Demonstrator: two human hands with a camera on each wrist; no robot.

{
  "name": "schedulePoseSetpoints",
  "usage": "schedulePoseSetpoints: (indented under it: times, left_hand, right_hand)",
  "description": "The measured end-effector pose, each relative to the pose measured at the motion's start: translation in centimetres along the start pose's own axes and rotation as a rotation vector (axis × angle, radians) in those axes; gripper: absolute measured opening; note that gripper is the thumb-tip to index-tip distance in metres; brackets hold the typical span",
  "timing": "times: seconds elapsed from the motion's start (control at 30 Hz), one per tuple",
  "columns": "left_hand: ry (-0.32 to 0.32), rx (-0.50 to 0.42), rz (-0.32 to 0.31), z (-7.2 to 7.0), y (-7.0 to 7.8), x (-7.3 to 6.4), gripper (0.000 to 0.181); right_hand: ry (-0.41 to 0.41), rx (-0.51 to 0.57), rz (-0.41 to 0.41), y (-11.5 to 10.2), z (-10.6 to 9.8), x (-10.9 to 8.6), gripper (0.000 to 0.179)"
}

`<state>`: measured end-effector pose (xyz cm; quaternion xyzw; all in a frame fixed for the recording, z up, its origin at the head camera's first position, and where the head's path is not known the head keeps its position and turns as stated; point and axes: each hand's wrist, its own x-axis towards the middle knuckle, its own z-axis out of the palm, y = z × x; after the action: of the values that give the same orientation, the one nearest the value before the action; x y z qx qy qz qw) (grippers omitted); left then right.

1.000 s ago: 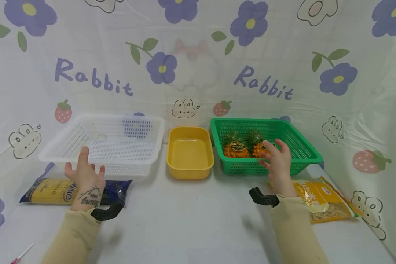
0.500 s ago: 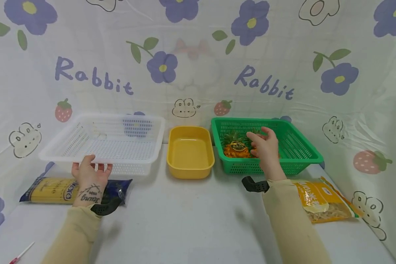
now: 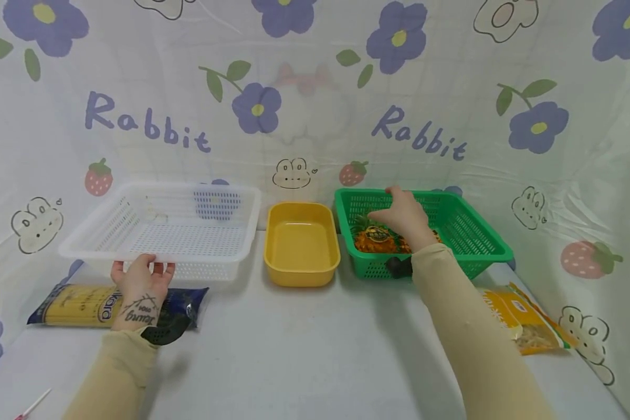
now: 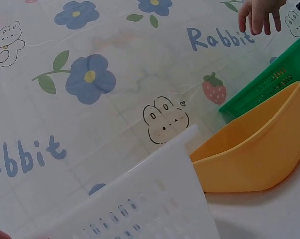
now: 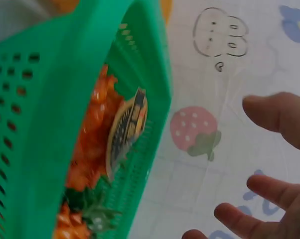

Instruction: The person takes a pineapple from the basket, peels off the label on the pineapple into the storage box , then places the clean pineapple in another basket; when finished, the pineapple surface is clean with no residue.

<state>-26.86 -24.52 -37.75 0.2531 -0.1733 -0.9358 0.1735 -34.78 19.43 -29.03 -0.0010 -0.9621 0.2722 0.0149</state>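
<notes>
My left hand (image 3: 142, 286) is at the front rim of the white plastic basket (image 3: 247, 233), thumb over the rim and fingers beneath it. In the left wrist view only a bit of this hand shows at the bottom left corner. Above the green basket (image 3: 483, 233) my right hand (image 3: 406, 219) is spread, holding nothing. Two pineapples with leafy tops lie in the green basket; the left pineapple (image 3: 373, 242) bears a dark label, and the hand and sleeve partly cover the other. The right wrist view shows the right thumb and fingers apart from the basket.
Between the baskets stands a yellow tub (image 3: 301, 271). A blue and yellow spaghetti pack (image 3: 73, 306) lies behind my left wrist. Beyond the right forearm is an orange food bag (image 3: 530, 326). A thin white stick (image 3: 37, 402) with a red end lies front left.
My left hand has come down onto the white basket's front rim. The right hand has moved left and farther over the green basket, still holding nothing. The baskets have stayed in place.
</notes>
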Motion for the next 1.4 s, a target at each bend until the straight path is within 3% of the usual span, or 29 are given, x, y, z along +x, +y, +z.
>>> schedulePoseSetpoints:
  times: [0.17,0.4,0.8,1.2,1.4]
  left_hand:
    - [0.014,0.03,-0.005,0.1,0.1,0.0,0.079]
    - [0.008,0.028,-0.01,0.1,0.3,-0.1,0.075]
    - [0.01,0.066,0.015,0.1,-0.1,-0.2,0.076]
    - [-0.012,0.046,0.021,-0.2,0.4,0.1,0.072]
    - [-0.006,0.078,0.048,-0.2,0.3,0.5,0.072]
  right_hand:
    - [-0.082,-0.212,-0.039,-0.6,-0.1,1.3,0.076]
    - [-0.249,-0.358,-0.088,-0.6,1.2,2.5,0.078]
    - [-0.49,-0.348,-0.042,-0.3,2.6,2.4,0.082]
    - [-0.486,-0.364,-0.036,-0.2,3.9,2.7,0.072]
    - [-0.463,-0.36,-0.048,0.1,4.1,2.8,0.067]
